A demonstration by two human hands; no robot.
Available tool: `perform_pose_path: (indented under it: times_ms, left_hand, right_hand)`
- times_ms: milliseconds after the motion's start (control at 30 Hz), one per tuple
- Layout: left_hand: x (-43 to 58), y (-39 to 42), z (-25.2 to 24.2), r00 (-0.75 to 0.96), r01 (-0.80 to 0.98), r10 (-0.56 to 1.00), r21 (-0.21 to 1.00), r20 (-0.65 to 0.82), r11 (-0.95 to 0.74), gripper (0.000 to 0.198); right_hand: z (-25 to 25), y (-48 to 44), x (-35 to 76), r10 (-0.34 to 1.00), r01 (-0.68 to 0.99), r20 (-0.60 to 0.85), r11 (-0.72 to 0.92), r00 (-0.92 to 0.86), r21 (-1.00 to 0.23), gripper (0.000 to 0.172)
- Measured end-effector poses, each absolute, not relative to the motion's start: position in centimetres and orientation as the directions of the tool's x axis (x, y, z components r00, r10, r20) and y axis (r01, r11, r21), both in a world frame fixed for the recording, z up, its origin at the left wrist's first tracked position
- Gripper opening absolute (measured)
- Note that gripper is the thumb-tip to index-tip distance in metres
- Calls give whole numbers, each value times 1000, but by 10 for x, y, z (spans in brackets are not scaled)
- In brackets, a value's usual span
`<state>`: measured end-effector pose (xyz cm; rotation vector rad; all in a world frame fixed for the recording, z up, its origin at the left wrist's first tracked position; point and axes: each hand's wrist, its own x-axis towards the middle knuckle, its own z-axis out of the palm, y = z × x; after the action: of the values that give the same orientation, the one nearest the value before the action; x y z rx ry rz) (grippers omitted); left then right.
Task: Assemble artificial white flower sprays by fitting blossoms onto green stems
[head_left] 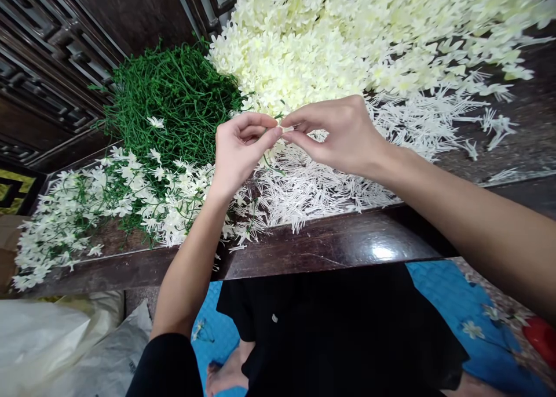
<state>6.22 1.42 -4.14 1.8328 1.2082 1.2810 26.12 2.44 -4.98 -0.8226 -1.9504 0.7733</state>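
Observation:
My left hand (245, 145) and my right hand (336, 131) meet fingertip to fingertip over the piles, both closed in a pinch. A thin green artificial stem (274, 166) shows just below my left fingertips, and another bit of green sticks up between the hands. Whatever is between my right fingertips is too small and covered to make out. Beneath the hands lies a heap of thin white stamen pieces (321, 188). Behind them spreads a large pile of cream artificial petals (313, 55). Left of my left hand is a mound of green stems (169, 95).
Assembled white flowers on green stems (143, 194) lie along the left of the dark wooden bench (339, 237). Carved wooden panels (56, 55) stand behind. White sacks (65, 339) sit at lower left. A blue mat (456, 304) is underfoot, with a red object (541, 339) at right.

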Motion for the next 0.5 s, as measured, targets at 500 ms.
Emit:
perform_pose_path:
  times_ms: [500]
  left_hand:
    - [63,14,-39,131,378,900,818,416,-434,17]
  right_hand:
    - [-40,20,261,887,202,312,393,-340,-897,7]
